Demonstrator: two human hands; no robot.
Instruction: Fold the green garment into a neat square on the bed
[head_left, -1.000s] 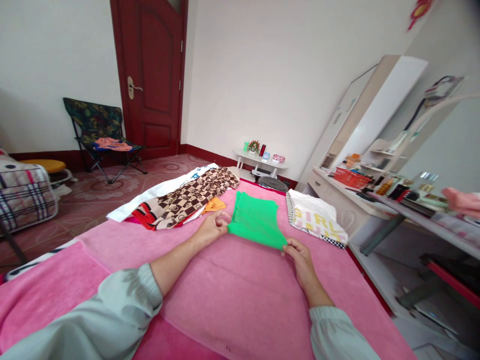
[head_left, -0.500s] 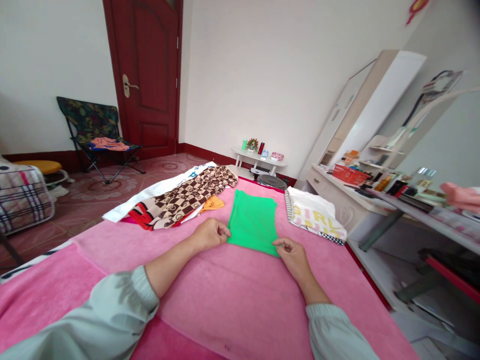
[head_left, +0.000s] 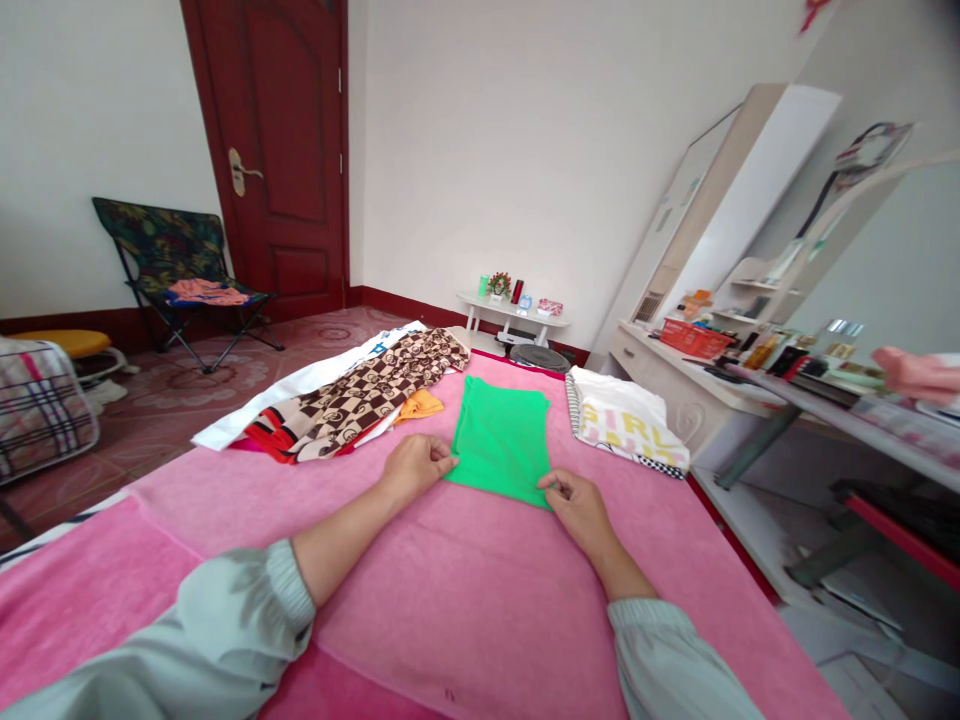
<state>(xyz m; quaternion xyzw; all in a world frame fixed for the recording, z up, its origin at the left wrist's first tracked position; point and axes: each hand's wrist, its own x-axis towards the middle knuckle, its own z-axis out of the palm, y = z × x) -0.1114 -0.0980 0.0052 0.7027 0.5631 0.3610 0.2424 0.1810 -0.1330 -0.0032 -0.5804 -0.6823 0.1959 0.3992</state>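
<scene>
A green folded garment (head_left: 501, 440) lies flat on the pink bedspread (head_left: 465, 580) in front of me; its exact kind does not show. My left hand (head_left: 417, 466) pinches its near left corner between thumb and fingers. At the near right corner, my right hand (head_left: 576, 505) grips the edge in the same way. Left of the green cloth are a small orange cloth (head_left: 420, 405) and a brown checkered garment (head_left: 367, 390). To the right lies a folded white shirt (head_left: 626, 420) with yellow and pink lettering.
A white garment (head_left: 285, 387) lies along the bed's far left edge. Beyond the bed stands a low white table (head_left: 514, 308) with a plant. On the right, a dressing table (head_left: 637, 355) holds a red basket (head_left: 690, 340). A folding chair (head_left: 161, 250) stands by the door.
The view has shifted slightly, so most of the scene sits a little further left. Both hands keep their pinch on the near corners, and the green garment looks almost unchanged.
</scene>
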